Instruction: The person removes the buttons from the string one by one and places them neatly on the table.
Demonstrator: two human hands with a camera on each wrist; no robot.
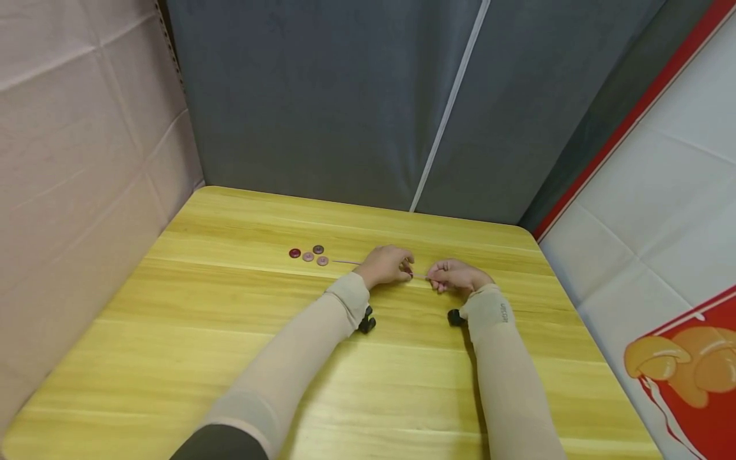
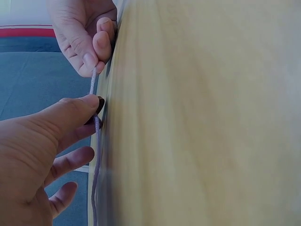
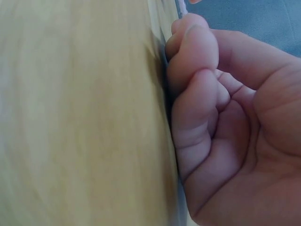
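A thin lilac cord lies on the yellow wooden table. My left hand and right hand meet over it near the table's middle. In the left wrist view the left hand pinches a dark button on the cord between thumb and finger. Just beyond it, the right hand pinches the cord's end. The right wrist view shows the right hand with fingers curled and the cord coming out at its top. Several small red and purplish buttons lie left of the hands.
A grey fabric wall stands behind the table, a cardboard panel on the left and a white and red banner on the right. Black wrist cameras sit under both forearms.
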